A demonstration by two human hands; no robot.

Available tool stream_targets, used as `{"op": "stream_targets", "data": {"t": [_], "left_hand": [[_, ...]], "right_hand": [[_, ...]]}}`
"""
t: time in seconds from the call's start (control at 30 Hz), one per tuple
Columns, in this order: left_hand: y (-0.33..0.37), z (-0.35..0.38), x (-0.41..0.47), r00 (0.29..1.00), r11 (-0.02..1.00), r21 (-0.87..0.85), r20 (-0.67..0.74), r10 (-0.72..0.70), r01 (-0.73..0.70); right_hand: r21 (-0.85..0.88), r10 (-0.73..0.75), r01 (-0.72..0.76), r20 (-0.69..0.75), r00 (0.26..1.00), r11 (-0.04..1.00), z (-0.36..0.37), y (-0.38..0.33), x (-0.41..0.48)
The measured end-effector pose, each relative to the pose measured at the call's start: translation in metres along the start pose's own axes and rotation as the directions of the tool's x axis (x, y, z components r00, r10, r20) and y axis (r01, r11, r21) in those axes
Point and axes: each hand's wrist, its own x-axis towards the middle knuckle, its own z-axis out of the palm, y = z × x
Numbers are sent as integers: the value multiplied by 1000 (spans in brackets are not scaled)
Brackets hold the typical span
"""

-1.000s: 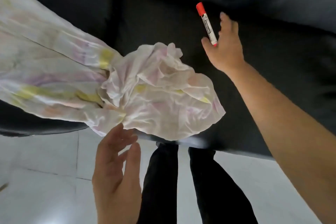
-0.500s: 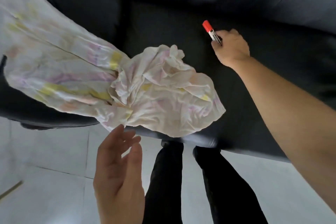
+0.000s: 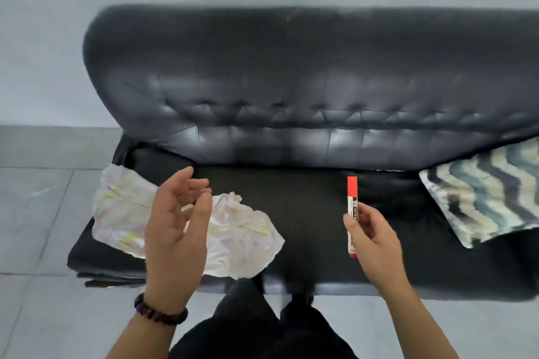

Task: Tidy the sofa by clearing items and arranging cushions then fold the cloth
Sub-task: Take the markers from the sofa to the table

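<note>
A black leather sofa (image 3: 291, 90) fills the view. A crumpled white cloth (image 3: 242, 239) with faint pink and yellow print lies on the left of its seat. My right hand (image 3: 376, 242) grips a marker (image 3: 352, 192) with a red cap, held upright above the middle of the seat. My left hand (image 3: 175, 227) hovers over the cloth with relaxed, slightly curled fingers and holds nothing. A cushion (image 3: 484, 192) with a blue-green wavy pattern lies tilted on the right end of the seat.
Grey floor tiles (image 3: 35, 213) lie left of the sofa, and a grey wall (image 3: 43, 38) stands behind it. My dark trouser legs (image 3: 256, 326) are close to the seat's front edge. The seat's middle (image 3: 291, 198) is bare black leather.
My right hand closed around the marker and lifted it off the seat toward me. The view pulled back and up, so the whole sofa and the cushion now show. My left hand rose over the cloth.
</note>
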Motion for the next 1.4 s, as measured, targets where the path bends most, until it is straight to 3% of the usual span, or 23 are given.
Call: {"op": "stream_targets", "data": {"t": [0.17, 0.37, 0.53, 0.73, 0.93, 1.1, 1.2, 1.4], "left_hand": [[22, 1, -13, 983, 994, 2, 146, 112, -114], [10, 17, -4, 863, 989, -17, 487, 135, -145], [-12, 37, -11, 678, 994, -32, 729, 92, -101], [-15, 75, -69, 363, 991, -46, 928, 87, -122], [34, 130, -183, -13, 949, -209, 977, 212, -237], [37, 175, -308, -243, 919, -282, 945, 218, -274], [30, 203, -389, -311, 913, -276, 934, 179, -302], [53, 262, -507, -327, 886, -328, 919, 220, -326]], "right_hand": [[282, 14, 62, -260, 965, 957, -48, -19, -77], [306, 152, 15, -513, 845, 952, -36, 6, -147], [382, 342, -89, -670, 659, 920, -5, 40, -214], [501, 508, -113, -796, 329, 858, 11, 78, -321], [622, 622, 20, -782, -23, 783, 9, 113, -423], [695, 699, 105, -685, -205, 711, -11, 179, -482], [722, 736, 157, -636, -233, 673, -48, 224, -512], [699, 703, 127, -661, -262, 704, -166, 288, -577]]}}
